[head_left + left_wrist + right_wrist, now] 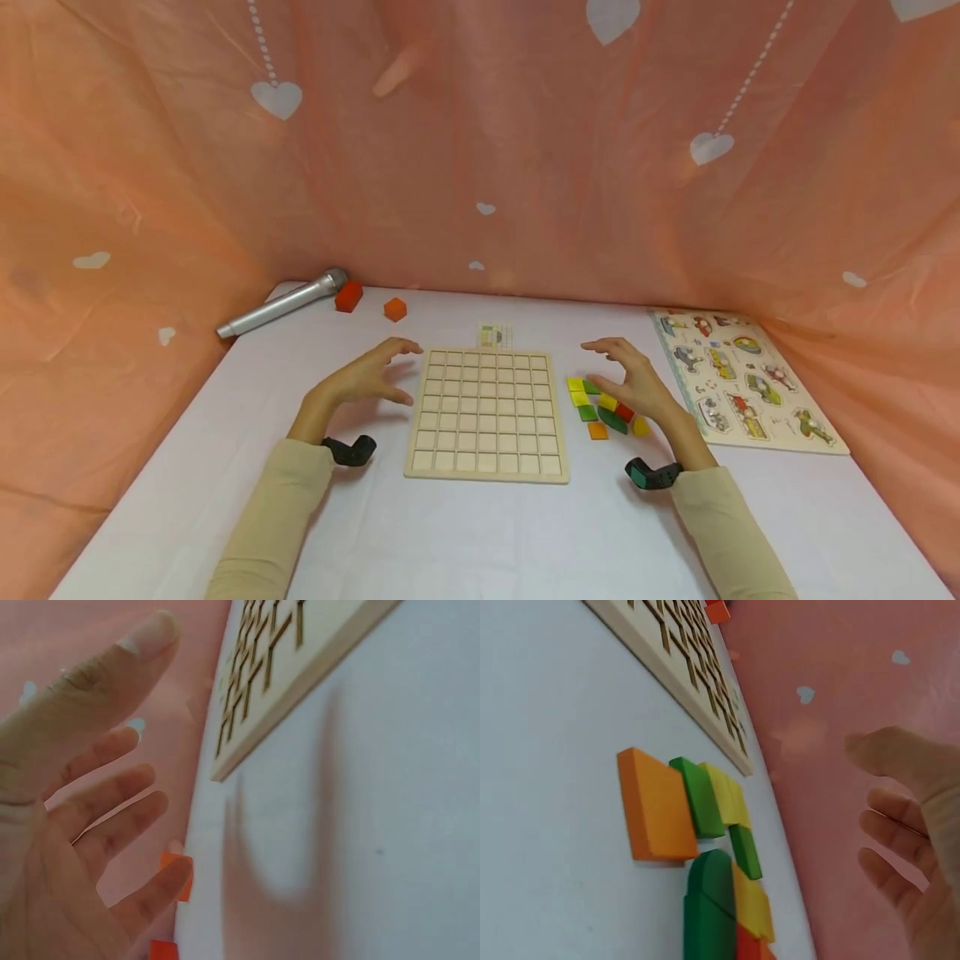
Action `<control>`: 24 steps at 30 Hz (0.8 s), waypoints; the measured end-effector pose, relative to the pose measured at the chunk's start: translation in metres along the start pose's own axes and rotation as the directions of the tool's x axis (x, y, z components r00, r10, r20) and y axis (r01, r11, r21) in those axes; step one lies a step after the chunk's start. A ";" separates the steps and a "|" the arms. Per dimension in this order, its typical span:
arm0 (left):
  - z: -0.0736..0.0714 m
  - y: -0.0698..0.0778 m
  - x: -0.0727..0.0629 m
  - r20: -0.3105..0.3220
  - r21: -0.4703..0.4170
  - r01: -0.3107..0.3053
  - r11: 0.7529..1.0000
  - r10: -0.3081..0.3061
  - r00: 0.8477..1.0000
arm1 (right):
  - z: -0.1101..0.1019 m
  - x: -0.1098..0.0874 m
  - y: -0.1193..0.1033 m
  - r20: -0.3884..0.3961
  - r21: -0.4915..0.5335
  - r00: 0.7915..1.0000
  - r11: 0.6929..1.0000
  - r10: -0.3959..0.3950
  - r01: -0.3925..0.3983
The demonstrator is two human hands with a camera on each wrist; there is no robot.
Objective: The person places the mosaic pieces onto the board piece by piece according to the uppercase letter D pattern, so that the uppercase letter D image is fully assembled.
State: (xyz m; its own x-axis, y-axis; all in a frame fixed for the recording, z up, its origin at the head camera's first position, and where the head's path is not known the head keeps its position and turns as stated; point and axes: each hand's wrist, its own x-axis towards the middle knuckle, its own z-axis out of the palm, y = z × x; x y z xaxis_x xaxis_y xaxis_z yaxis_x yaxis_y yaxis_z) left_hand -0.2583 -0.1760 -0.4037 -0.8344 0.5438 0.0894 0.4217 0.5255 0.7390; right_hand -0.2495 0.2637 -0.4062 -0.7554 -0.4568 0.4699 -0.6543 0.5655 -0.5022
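Note:
A square wooden grid board (487,417) lies flat in the middle of the table. Beside its left edge hovers my left hand (367,375), fingers and thumb spread apart and holding nothing. My right hand (633,379) is over a group of coloured pieces to the right of the board, its fingers apart with nothing between them. Among those pieces are an orange square tile (660,810), a green tile (699,796), yellow tiles (576,390), a rounded dark green piece (613,420) and a red piece (624,412). The right hand partly covers the group in the head view.
A small printed card (495,335) lies behind the board. At the back left are a silver microphone (285,307), a red block (348,297) and an orange block (395,309). A picture puzzle board (742,379) lies at the right. Pink curtain (480,167) surrounds the table.

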 end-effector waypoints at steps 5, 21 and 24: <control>0.005 -0.007 0.001 0.015 -0.001 -0.027 1.000 0.027 1.000 | 0.004 -0.002 0.006 0.006 0.013 1.000 1.000 -0.004 0.004; 0.019 -0.019 0.006 0.077 0.082 0.037 0.996 -0.043 0.996 | 0.006 -0.012 0.022 0.181 0.093 0.958 0.966 0.221 -0.241; 0.019 -0.018 0.007 0.081 0.141 0.035 0.989 -0.046 0.996 | 0.008 -0.013 0.025 0.202 0.092 0.953 0.964 0.227 -0.249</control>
State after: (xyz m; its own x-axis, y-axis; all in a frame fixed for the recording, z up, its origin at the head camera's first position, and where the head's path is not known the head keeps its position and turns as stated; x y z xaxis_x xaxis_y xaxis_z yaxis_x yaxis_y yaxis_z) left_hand -0.2653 -0.1697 -0.4290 -0.8217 0.5699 0.0009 0.4382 0.6309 0.6403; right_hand -0.2566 0.2779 -0.4307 -0.8753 -0.4458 0.1872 -0.4461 0.5955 -0.6681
